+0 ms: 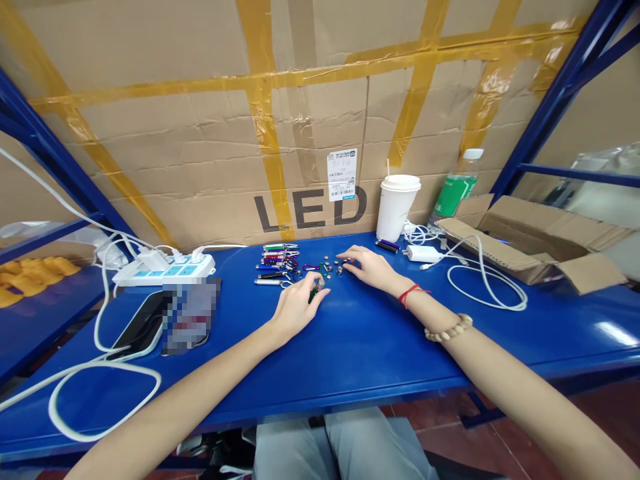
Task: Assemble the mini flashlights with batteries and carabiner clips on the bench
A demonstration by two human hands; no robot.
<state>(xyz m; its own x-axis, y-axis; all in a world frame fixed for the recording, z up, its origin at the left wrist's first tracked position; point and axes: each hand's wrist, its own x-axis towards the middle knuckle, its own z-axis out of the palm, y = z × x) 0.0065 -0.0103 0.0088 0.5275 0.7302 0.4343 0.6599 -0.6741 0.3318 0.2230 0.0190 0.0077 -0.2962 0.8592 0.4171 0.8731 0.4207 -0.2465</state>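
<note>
Head view: taped carton stands behind the blue tabletop, perhaps as a backstop. Left hand and right hand reach mid-table, close together. Clip-ended tubes lie side by side just beyond the left hand — likely for order. Left thumb and fingers pinch a small dark-green piece, held low. Small shiny parts sit by the right fingertips, handy — whether one is gripped, cannot tell
</note>
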